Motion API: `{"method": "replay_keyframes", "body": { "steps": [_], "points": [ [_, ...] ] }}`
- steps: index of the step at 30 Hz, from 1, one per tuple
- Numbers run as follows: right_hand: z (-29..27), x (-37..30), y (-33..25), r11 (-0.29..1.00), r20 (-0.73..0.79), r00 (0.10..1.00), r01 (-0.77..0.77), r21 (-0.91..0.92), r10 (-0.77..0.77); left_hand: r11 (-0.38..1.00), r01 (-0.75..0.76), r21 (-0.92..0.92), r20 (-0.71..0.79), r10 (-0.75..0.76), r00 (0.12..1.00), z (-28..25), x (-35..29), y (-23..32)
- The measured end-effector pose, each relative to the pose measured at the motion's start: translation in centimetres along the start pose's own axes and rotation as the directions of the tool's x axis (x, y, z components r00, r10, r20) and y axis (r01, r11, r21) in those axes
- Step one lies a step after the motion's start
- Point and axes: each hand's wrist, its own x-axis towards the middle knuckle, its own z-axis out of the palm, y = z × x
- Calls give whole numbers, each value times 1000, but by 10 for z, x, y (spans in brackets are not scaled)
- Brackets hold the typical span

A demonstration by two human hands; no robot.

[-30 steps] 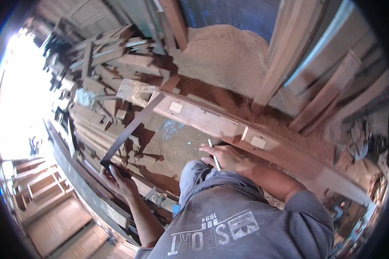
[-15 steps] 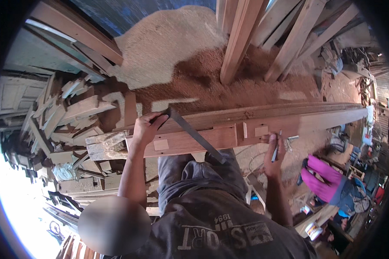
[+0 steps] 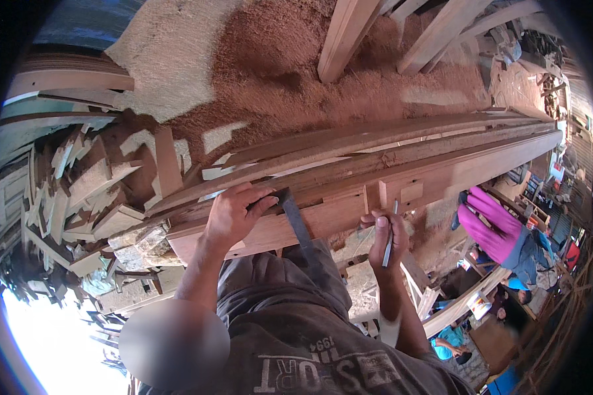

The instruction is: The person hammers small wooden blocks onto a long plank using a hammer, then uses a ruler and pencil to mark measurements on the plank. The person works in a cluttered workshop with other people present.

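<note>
A long reddish plank (image 3: 336,214) with cut recesses lies across in front of my lap. My left hand (image 3: 237,212) rests over its left part, with thumb and fingers closed on the stock of a dark metal square (image 3: 299,229). The blade slants across the plank's face toward me. Farther right, my right hand (image 3: 387,242) is closed around a slim pale pencil-like tool (image 3: 390,232), held upright at the plank's near edge. Just beyond those fingers, a small wooden strip (image 3: 371,197) stands out from the face, beside a pale rectangular patch (image 3: 412,192).
More long boards (image 3: 263,172) lie beyond the plank. Scrap wood (image 3: 92,178) is heaped at left. Upright posts (image 3: 350,36) stand in reddish sawdust (image 3: 263,59). A person in pink (image 3: 487,224) is at right; another in turquoise (image 3: 447,342) is lower right.
My right hand has come left with the pencil-like tool, closer to the square. My left hand and the square have shifted slightly right. The whole view has tilted, showing more boards beyond.
</note>
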Motion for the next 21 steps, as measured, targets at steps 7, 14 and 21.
{"method": "replay_keyframes", "body": {
  "steps": [7, 14, 21],
  "points": [
    [15, 8, -11, 999, 17, 999, -28, 32, 28, 995, -101, -26, -19, 100, 995, 20, 17, 17],
    [14, 11, -23, 998, -29, 1000, 9, 64, -7, 997, 79, 9, -139, -77, 987, -63, 24, 8],
    [30, 19, -26, 996, 57, 998, 19, 84, -24, 996, 91, 21, -227, -84, 970, -97, -9, -25]
  ]
}}
